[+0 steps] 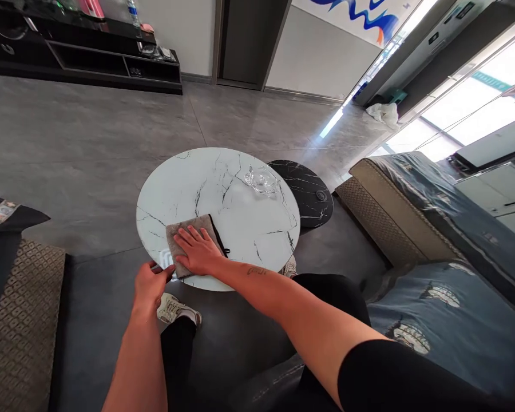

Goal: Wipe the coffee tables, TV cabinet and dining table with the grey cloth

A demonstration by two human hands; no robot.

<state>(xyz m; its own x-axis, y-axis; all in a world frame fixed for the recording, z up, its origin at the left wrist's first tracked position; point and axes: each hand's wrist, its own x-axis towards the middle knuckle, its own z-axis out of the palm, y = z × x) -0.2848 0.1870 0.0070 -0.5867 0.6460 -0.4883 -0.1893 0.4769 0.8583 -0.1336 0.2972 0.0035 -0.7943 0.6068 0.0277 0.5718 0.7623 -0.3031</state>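
Observation:
A folded grey-brown cloth (214, 236) with a dark edge and a small loop lies on the round white marble-patterned table (249, 229), near its front left. My right hand (198, 250) presses flat on the cloth, fingers spread. At the table's front left rim, my left hand (151, 283) grips the edge, thumb on top and fingers partly hidden beneath. Toward the far right of the tabletop sits a clear glass dish (261, 180) with a wavy rim.
A lower black round table (311, 191) with a small dark round object (321, 195) stands partly under the white one. Sofas (373, 212) flank the right, another seat (30, 309) the left. A black TV cabinet (98, 60) lines the far wall.

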